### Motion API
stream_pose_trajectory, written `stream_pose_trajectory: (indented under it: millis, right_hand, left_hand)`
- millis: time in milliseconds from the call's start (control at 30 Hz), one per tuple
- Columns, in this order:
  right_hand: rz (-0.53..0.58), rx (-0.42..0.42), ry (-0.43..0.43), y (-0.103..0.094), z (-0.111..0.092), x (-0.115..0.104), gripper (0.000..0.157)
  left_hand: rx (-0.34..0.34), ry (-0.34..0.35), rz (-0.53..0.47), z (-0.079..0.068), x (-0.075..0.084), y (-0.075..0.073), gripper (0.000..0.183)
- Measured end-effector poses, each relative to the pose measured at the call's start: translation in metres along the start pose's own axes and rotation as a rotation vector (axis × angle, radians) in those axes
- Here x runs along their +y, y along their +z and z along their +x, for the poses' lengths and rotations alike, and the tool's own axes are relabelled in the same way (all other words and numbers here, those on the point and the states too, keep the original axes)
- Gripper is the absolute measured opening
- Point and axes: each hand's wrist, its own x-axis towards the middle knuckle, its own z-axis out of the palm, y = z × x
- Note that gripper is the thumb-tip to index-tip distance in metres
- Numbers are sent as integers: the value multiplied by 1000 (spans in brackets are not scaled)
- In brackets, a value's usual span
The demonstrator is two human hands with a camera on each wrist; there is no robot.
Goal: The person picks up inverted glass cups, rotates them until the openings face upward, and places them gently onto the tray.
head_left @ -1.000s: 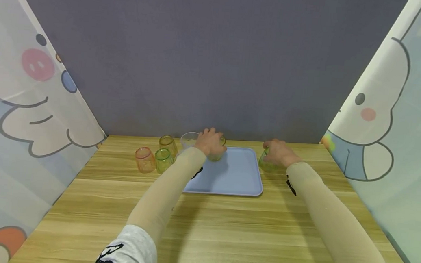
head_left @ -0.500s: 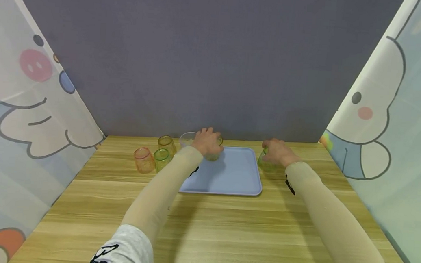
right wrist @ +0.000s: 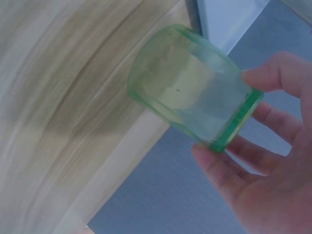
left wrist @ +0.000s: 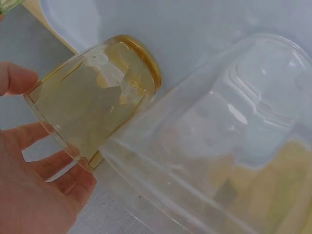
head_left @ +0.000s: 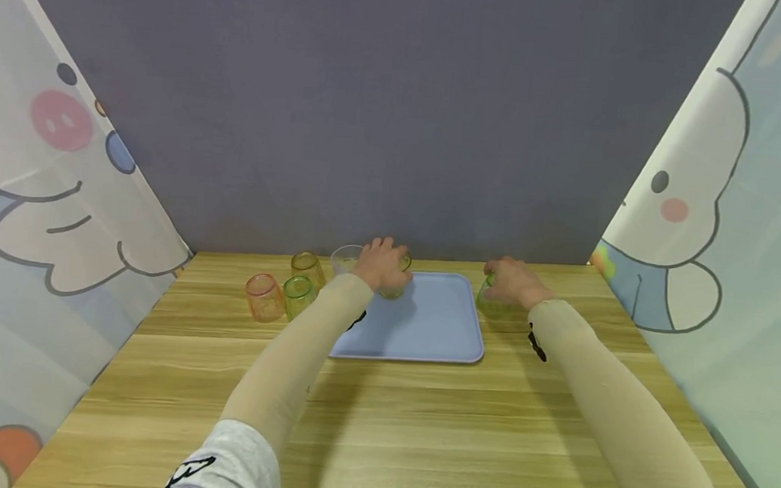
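Over the blue tray (head_left: 440,315), the left hand (head_left: 382,264) grips a yellow cup (left wrist: 97,92) by its top edge, thumb on one side and fingers on the other. The cup points down from the fingers, its long way running toward the tray. Just past the tray's right edge, the right hand (head_left: 515,281) pinches a green cup (right wrist: 190,87) at its top end; this one points down toward the stripy, wood-look worktop (head_left: 417,442). I can't tell if either cup touches down. The left hand is nearer the smooth clear cup (left wrist: 209,131). All these cups are round and see-through. Farther left stand a pink cup (head_left: 266,299), a brown cup (head_left: 308,270) and a lime cup (head_left: 297,299).
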Motion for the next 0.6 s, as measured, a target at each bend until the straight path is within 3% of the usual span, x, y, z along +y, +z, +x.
stream_pose_trajectory:
  millis: [300, 600]
  right_hand:
    - [-11, -23, -10, -5, -6, -2, 58]
    - [-7, 11, -44, -10, -12, -4, 54]
  left_hand:
    - [-5, -5, 0, 3, 1, 0, 65]
    - [-7, 0, -24, 1, 2, -2, 64]
